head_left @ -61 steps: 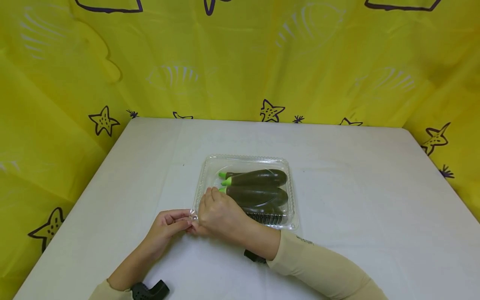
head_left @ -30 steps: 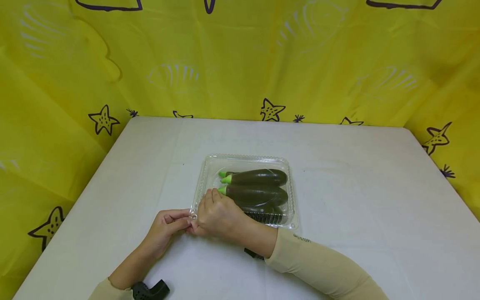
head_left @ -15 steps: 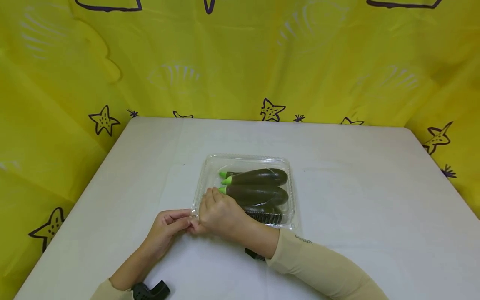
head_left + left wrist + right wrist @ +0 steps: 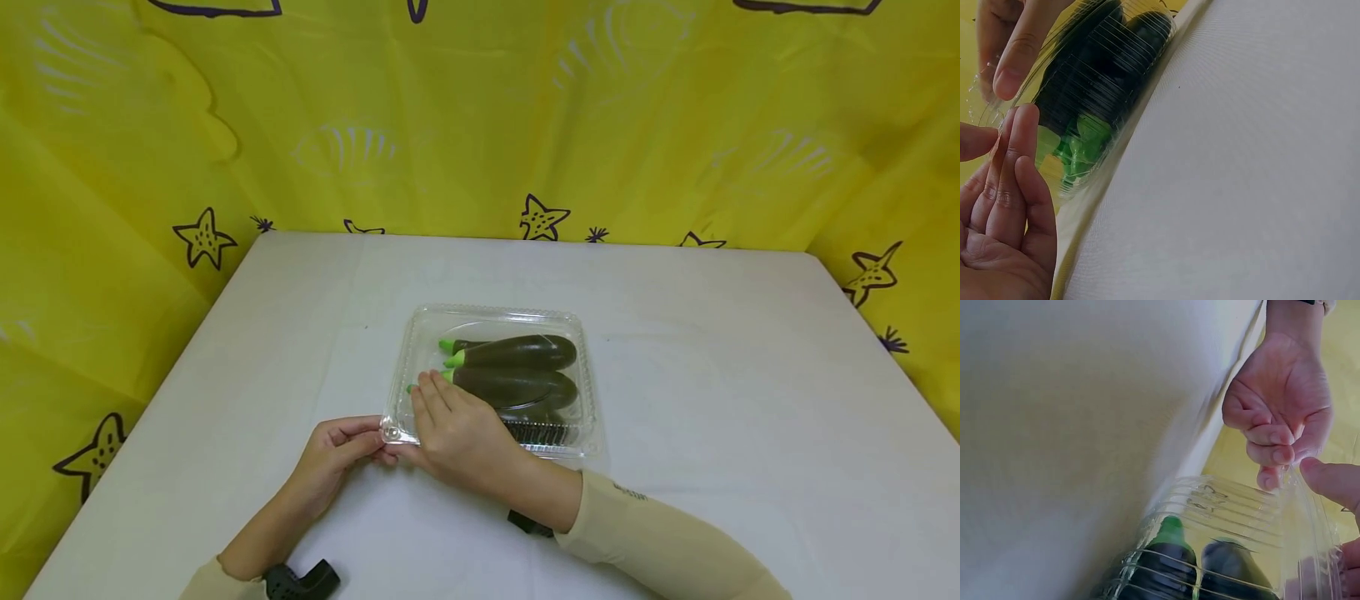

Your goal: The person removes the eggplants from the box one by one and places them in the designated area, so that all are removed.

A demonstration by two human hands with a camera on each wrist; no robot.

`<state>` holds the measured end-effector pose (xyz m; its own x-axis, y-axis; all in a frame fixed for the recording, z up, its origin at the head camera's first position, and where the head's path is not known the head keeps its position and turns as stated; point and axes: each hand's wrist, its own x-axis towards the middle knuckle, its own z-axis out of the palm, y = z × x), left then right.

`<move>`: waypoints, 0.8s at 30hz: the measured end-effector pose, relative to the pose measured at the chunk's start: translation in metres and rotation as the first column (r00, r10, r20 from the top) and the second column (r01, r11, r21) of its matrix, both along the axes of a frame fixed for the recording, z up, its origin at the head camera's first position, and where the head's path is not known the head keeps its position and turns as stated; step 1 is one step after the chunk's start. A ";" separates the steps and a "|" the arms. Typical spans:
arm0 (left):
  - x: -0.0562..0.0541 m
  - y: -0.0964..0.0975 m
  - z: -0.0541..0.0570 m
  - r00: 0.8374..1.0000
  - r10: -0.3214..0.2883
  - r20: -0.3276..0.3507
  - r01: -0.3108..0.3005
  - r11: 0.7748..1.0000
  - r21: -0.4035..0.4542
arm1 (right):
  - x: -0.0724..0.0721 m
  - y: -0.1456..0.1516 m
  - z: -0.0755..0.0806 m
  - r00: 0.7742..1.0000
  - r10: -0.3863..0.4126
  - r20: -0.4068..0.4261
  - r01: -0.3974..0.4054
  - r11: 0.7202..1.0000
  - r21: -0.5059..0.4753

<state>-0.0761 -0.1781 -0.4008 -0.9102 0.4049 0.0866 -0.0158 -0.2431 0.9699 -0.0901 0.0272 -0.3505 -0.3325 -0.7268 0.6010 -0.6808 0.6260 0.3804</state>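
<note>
A clear plastic clamshell container point(image 4: 491, 313) sits on the table with its lid down. Inside lie several dark eggplants point(image 4: 517, 353) with bright green stems, seen also through the ribbed wall in both wrist views. My left hand point(image 4: 333, 457) pinches the container's near left corner between thumb and fingers. Across the lid's left part lies my right hand point(image 4: 461, 433), fingers fairly straight, its thumb pointing towards that same corner. In the left wrist view, the right thumb point(image 4: 1010, 78) is just above the left fingertips point(image 4: 1025, 119). My right hand hides part of the lower eggplants.
A white cloth covers the table point(image 4: 712, 375). Yellow curtains point(image 4: 480, 125) with starfish and fish drawings stand behind it and at both sides. Black wrist devices point(image 4: 302, 581) sit on both forearms, below beige sleeves.
My right hand has shifted slightly to the right, and its fingers have straightened from a curled grip at the corner. The left hand stays at the corner; the container has barely moved.
</note>
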 end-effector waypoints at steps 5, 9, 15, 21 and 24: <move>-0.001 0.001 0.001 1.000 -0.001 0.003 0.001 1.000 0.005 | 0.002 0.004 0.000 1.000 0.007 0.007 -0.007 0.999 -0.035; -0.001 0.002 0.000 1.000 -0.002 0.010 0.002 1.000 0.012 | 0.004 0.011 0.002 1.000 -0.005 0.007 0.005 1.000 -0.024; -0.001 0.002 -0.001 1.000 0.005 0.022 -0.005 1.000 0.013 | 0.010 0.027 0.003 1.000 -0.012 0.006 0.012 1.000 0.001; 0.000 0.001 -0.001 0.999 0.016 0.032 -0.016 1.000 0.003 | 0.015 0.045 0.001 0.999 0.027 0.028 -0.026 0.999 -0.045; 0.000 0.000 -0.001 0.999 0.019 0.036 -0.019 1.000 0.004 | 0.017 0.054 0.002 0.998 0.040 0.043 -0.037 0.997 -0.064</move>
